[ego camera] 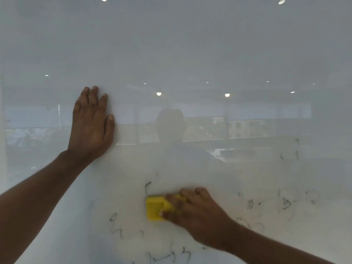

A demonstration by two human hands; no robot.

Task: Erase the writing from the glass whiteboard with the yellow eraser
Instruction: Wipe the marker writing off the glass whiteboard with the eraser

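The glass whiteboard (pixel 190 54) fills the whole view. My right hand (pixel 194 212) grips the yellow eraser (pixel 155 207) and presses it flat against the lower middle of the board. Faint black marker marks (pixel 118 225) remain left of and below the eraser, a small stroke (pixel 147 185) sits just above it, and smeared traces (pixel 285 203) lie to the right. My left hand (pixel 91 122) rests flat on the glass at the upper left, fingers together pointing up, holding nothing.
The glass reflects a room with ceiling lights (pixel 227 95), windows (pixel 205 128) and the outline of a person (pixel 171 126). More faint marks (pixel 296 149) sit at the right. The board's left edge (pixel 2 130) runs down the left side.
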